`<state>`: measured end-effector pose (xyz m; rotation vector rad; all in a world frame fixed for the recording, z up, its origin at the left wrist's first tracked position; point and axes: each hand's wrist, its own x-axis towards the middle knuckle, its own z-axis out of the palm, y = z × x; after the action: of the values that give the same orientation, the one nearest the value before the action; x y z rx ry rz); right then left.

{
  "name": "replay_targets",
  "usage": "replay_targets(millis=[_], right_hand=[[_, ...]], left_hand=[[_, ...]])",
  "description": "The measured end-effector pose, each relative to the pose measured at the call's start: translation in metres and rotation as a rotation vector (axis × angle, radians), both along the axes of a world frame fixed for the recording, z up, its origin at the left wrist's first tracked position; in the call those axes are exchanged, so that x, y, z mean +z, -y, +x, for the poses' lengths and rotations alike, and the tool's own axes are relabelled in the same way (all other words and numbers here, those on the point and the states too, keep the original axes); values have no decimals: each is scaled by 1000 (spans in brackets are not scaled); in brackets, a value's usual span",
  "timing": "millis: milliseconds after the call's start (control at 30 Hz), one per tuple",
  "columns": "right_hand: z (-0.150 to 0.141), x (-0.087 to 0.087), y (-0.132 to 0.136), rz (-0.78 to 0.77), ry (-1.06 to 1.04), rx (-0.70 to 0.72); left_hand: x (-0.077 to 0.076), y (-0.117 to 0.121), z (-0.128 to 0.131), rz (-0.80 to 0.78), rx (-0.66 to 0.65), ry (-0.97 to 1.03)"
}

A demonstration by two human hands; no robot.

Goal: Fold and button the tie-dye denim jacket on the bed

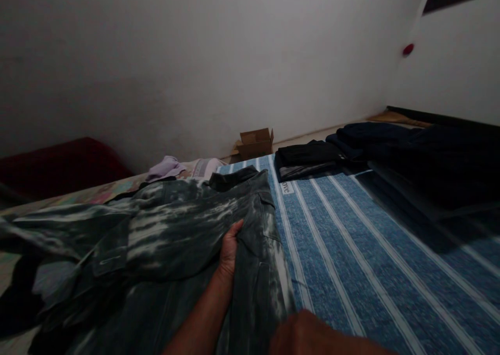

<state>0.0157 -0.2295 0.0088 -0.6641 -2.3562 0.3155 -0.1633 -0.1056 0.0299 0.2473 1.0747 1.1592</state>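
A dark grey-green jacket [167, 224] with pale tie-dye streaks is spread before me, its collar at the far end and one sleeve lying across its front. My left hand [229, 248] is closed on the fabric near the chest pocket; the thumb shows, while the other fingers are hidden in the cloth. Down at the bottom edge, my right hand [304, 334] is blurred and partly cut off. It looks like a closed fist at the jacket's lower side edge.
Under the jacket's right side lies a blue striped bedspread [324, 240]. Folded dark clothes [308, 159] sit at its far end, with a larger dark pile [441, 167] to the right. A cardboard box [254, 144] stands by the wall. Lilac cloth [167, 168] lies at far left.
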Motion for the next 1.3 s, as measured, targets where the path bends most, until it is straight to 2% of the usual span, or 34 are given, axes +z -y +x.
replay_targets(millis=[100, 167, 200, 267, 367, 500, 600, 700, 767, 933, 1167, 1300], right_hand=[[-2, 11, -47, -29, -35, -58], [-5, 15, -79, -48, -87, -218], [-8, 15, -94, -53, -84, -253], [-17, 11, -117, -59, -63, -257], [-34, -1, -138, -86, -2, -198], [-45, -12, -145, -162, 80, -161], [-45, -10, -145, -174, 149, -135], [-47, -6, -145, -159, 188, -118], [-50, -4, -145, -151, 209, -115], [-56, -4, -146, -129, 261, -125], [-61, 2, -144, -128, 290, -141], [-64, 0, -144, -130, 317, -136]], left_hand=[[-3, -3, -3, -4, 36, 20], [-4, -5, -5, 17, 47, 64], [-3, -5, -6, 32, 44, 84], [-3, -7, -6, 56, 38, 106], [-2, -8, -5, 59, 46, 109], [-3, -4, -1, 56, 134, -53], [-3, 1, -2, 98, 204, -273], [-1, 3, -7, 120, 217, -376], [2, 1, -11, 74, 199, -371], [5, -1, -14, -156, 128, -288], [12, 1, -10, -173, 153, -346], [16, 2, -13, -191, 55, -314]])
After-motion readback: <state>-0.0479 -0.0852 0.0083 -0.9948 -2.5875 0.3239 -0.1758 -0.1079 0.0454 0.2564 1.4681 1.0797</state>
